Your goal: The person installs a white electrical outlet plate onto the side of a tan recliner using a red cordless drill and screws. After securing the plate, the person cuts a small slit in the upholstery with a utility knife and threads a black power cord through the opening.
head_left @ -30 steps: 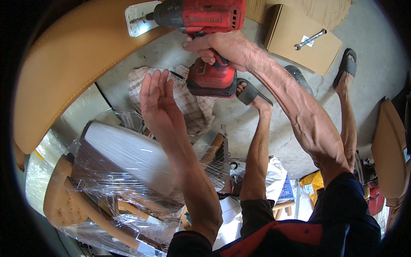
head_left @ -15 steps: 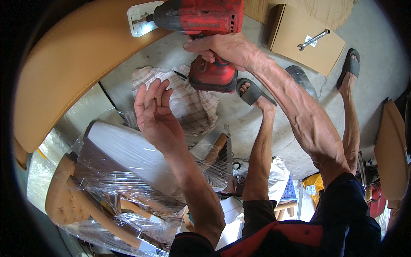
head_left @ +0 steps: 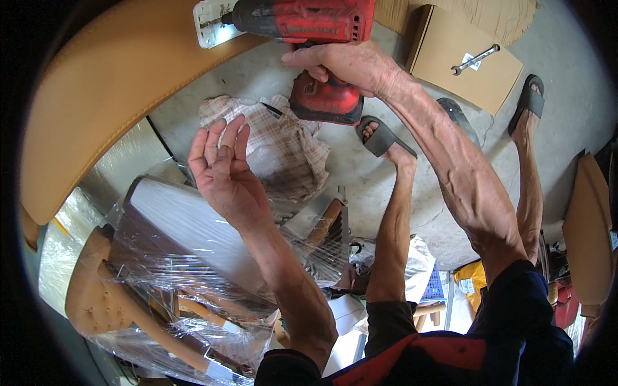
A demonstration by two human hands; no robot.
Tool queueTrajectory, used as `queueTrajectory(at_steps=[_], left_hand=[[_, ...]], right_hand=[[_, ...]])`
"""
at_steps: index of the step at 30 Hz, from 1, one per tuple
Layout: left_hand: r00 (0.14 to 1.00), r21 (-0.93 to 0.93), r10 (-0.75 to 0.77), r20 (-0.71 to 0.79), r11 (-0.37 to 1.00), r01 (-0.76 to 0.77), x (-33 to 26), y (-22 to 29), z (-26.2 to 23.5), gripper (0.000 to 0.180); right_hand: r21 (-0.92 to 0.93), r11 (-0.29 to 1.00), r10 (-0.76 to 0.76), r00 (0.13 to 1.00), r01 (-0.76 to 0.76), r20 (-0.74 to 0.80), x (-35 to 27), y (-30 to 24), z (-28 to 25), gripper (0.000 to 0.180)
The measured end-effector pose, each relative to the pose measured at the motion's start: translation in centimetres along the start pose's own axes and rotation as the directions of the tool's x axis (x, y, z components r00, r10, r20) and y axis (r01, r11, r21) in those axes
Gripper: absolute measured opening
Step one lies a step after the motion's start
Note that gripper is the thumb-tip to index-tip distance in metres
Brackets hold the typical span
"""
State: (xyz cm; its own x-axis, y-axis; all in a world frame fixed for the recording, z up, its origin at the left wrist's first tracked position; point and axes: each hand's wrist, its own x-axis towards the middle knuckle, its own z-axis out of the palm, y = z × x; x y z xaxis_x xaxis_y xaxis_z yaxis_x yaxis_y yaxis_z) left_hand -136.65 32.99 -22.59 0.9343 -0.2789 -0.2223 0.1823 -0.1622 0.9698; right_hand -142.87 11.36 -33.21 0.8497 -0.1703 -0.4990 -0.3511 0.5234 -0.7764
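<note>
My right hand [head_left: 351,67] is wrapped round the grip of a red and black cordless impact wrench [head_left: 309,22], whose battery hangs below. Its dark nose reaches a white rectangular fitting [head_left: 209,35] at the edge of a tan stitched panel [head_left: 96,96]. The tool's lamp lights this fitting; where exactly the tip seats is hard to make out. My left hand [head_left: 232,183] is raised, palm up, below the panel. Its fingers are loosely curled and apart, the thumb lies close in front of them, and I see nothing held there.
A checked cloth [head_left: 290,148] lies on the concrete floor behind my left hand. Film-wrapped furniture parts [head_left: 187,225] fill the lower left. At the upper right, a wrench [head_left: 475,60] rests on a cardboard box [head_left: 450,38]. My sandalled feet stand below it.
My left hand has shifted slightly left, and its fingers have curled in a little. The impact wrench and white fitting appear slightly farther right and higher in view.
</note>
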Motion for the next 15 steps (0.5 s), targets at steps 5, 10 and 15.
queueTrajectory(at_steps=[5, 10, 15], left_hand=[[0.997, -0.05, -0.029, 0.072, 0.998, 0.033, -0.1, 0.0, 0.3, 0.023], [0.992, -0.005, -0.114, -0.058, 0.994, 0.114, 0.3, -0.4, 0.2, 0.017], [0.977, -0.015, -0.173, -0.123, 0.985, 0.173, 0.9, 0.0, 1.2, 0.022]], right_hand=[[-0.038, 0.998, -0.059, 0.998, 0.057, -0.034, -0.3, -0.4, 0.2, 0.025], [-0.072, 0.994, -0.09, 0.993, 0.084, -0.079, -0.2, 0.1, 0.1, 0.035], [-0.261, 0.888, -0.409, 0.909, 0.378, -0.077, 0.0, 0.9, 0.2, 0.041]])
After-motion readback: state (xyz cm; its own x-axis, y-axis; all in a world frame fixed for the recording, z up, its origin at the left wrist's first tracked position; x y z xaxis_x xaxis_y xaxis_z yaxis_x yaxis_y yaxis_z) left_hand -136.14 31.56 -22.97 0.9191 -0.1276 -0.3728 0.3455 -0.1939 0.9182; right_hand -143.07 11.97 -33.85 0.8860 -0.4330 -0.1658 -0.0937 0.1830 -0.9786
